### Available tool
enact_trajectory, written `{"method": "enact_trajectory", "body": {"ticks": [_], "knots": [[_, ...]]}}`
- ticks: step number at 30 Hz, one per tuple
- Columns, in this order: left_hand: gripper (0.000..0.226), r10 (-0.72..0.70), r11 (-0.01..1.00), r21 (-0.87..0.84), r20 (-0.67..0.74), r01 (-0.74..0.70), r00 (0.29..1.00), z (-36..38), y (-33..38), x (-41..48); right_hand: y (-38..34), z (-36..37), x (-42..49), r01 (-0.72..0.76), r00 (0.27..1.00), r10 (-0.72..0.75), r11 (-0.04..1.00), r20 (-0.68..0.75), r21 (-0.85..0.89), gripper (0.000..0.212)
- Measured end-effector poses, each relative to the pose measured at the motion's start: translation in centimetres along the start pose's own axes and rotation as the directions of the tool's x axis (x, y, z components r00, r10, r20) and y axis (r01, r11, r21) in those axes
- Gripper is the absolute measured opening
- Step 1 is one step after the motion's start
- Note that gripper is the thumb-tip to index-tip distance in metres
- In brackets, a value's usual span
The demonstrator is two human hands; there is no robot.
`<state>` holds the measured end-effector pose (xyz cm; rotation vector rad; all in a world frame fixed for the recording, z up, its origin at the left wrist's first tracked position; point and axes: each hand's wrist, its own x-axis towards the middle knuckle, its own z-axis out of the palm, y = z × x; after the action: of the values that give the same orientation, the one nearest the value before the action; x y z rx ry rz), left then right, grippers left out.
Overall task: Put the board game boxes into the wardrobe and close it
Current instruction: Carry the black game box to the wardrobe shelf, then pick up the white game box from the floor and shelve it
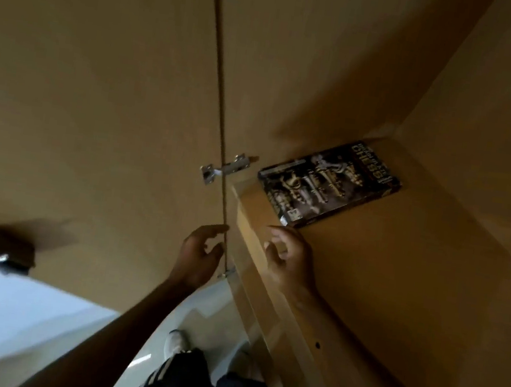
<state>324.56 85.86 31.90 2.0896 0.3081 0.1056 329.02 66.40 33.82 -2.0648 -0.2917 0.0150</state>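
Observation:
A dark chess box (330, 183) lies flat on a wooden wardrobe shelf (383, 275), pushed toward the back left corner. My right hand (287, 259) hovers over the shelf's front edge just in front of the box, fingers apart, holding nothing. My left hand (201, 251) is beside the edge of the open wardrobe door (98, 91), fingers loosely curled and empty, close to the door's edge.
A metal hinge (225, 168) joins the door to the wardrobe side; a second hinge (227, 272) sits lower. A dark blurred object (9, 248) is at the left. My legs and white shoes (176, 343) stand on a pale floor below.

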Motion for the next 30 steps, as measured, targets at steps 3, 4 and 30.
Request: {"method": "enact_trajectory", "body": {"ticks": [3, 4, 30], "knots": [[0.031, -0.203, 0.974, -0.121, -0.101, 0.191, 0.974, -2.3, -4.2, -5.8, -2.0, 3.5, -2.2, 0.008, 0.984, -0.018, 0.998, 0.178, 0.059, 0.029], [0.030, -0.241, 0.964, -0.144, -0.135, 0.221, 0.961, -3.1, -5.0, -7.6, -2.7, 4.5, -3.0, -0.003, 0.973, -0.011, 0.998, 0.232, 0.061, 0.029], [0.029, -0.767, 0.617, -0.759, -0.639, 0.207, -0.055, -20.4, -19.1, -72.3, -24.4, 36.4, -51.0, 0.306, -0.001, -0.251, 0.921, 0.968, 0.239, 0.026]]}}
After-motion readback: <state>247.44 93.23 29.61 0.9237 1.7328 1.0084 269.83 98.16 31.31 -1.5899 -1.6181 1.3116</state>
